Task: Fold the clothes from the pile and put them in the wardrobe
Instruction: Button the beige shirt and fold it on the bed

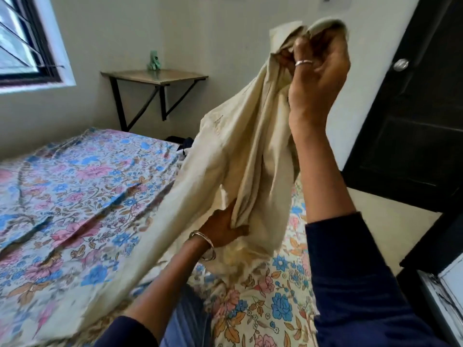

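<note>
Head view, looking forward-down, close over bed point(75, 196).

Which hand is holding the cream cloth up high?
The right hand, with the ring, pinches the cream cloth at its top; the left hand, with bangles, grips it lower down.

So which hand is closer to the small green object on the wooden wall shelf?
Judging by the picture alone, the right. The right hand holds the cream cloth up, level with the green object; the left hand grips it far lower, above the bed.

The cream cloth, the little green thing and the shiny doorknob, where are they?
cream cloth point(240, 151): head view, middle of the hanging fabric.
little green thing point(154, 61): head view, its body, on the wall table.
doorknob point(400, 64): head view, knob's face.
</note>
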Tool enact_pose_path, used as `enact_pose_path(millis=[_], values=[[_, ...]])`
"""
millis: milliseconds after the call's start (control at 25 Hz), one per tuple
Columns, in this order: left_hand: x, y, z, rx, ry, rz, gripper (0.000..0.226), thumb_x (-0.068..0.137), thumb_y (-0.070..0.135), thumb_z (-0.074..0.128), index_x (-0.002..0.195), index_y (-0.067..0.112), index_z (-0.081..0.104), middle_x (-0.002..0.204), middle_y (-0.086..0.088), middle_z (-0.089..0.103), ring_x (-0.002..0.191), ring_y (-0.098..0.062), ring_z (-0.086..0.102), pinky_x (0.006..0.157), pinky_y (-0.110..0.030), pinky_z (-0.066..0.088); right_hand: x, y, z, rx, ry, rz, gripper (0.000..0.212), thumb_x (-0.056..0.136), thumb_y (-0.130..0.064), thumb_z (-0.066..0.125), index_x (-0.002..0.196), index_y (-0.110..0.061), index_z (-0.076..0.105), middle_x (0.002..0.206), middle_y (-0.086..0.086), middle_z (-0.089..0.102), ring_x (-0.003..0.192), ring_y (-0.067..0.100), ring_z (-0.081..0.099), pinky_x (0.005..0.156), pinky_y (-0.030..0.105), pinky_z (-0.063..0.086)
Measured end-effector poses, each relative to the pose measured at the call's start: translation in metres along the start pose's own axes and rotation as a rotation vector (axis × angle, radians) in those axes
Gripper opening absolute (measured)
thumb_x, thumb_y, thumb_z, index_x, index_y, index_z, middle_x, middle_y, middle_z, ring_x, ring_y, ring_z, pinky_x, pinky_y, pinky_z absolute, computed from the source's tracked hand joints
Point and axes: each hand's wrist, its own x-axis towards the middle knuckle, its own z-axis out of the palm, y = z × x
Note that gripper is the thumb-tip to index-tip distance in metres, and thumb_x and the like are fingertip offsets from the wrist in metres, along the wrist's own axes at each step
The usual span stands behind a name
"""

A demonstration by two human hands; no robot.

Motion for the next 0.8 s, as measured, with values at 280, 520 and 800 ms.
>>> enact_pose_path(millis=[280, 520, 800], values=[[0.056, 0.034, -0.012, -0.311, 0.195, -0.114, 0.050, 0.077, 0.042, 0.077, 0.115, 0.012, 0.064, 0.110, 0.000, 0.067, 0.101, -0.019, 0.062, 0.089, -0.031, 0.049, 0.033, 0.096, 0.001, -0.519, -0.658, 0.274, 0.049, 0.092, -0.008, 0.053, 0.139, -0.023, 0.047, 0.134, 0.012, 0.052, 0.119, 0.016, 0.055, 0.098, 0.011, 0.036], [0.050, -0.034, 0.046, -0.205, 0.013, -0.481, 0.062, 0.066, 0.045, 0.084, 0.117, 0.019, 0.060, 0.117, -0.002, 0.060, 0.109, -0.023, 0.057, 0.091, -0.032, 0.048, -0.157, 0.162, -0.166, -0.535, -0.577, 1.050, 0.008, 0.082, -0.011, 0.060, 0.077, -0.013, 0.066, 0.077, 0.004, 0.061, 0.071, 0.016, 0.055, 0.057, 0.020, 0.041], [0.008, -0.068, 0.069, 0.052, 0.228, -0.604, 0.023, 0.076, 0.041, 0.067, 0.078, 0.018, 0.065, 0.080, -0.002, 0.067, 0.080, -0.024, 0.063, 0.073, -0.030, 0.052, -0.294, 0.129, -0.280, -1.374, -0.252, 1.328, 0.053, 0.091, -0.030, 0.061, 0.138, -0.012, 0.042, 0.148, 0.024, 0.029, 0.132, 0.046, 0.027, 0.103, 0.057, 0.030]])
